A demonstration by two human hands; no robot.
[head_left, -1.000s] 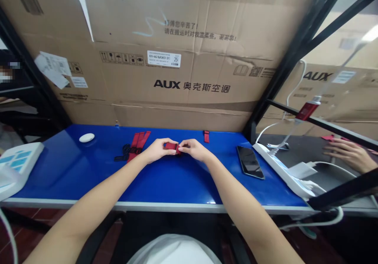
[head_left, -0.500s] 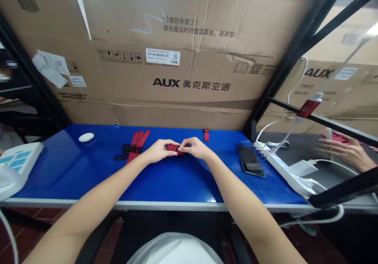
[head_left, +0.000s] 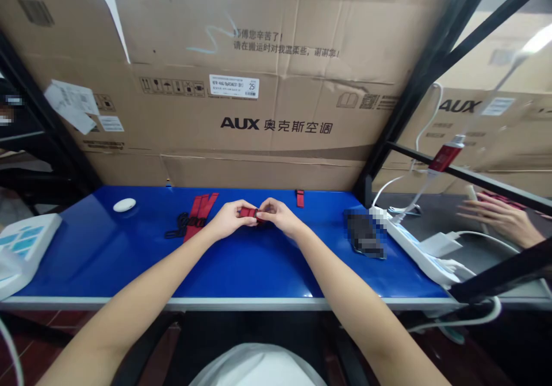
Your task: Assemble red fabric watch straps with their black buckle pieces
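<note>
Left hand [head_left: 230, 220] and right hand [head_left: 276, 216] both pinch one small red strap piece [head_left: 248, 212] over the blue table [head_left: 259, 265]. More red straps [head_left: 199, 213] lie just left of that piece, seemingly atop something black.

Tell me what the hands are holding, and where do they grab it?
Both hold one small red strap piece over the blue table. The left hand pinches its left end, the right hand its right end, with the fingertips.
</note>
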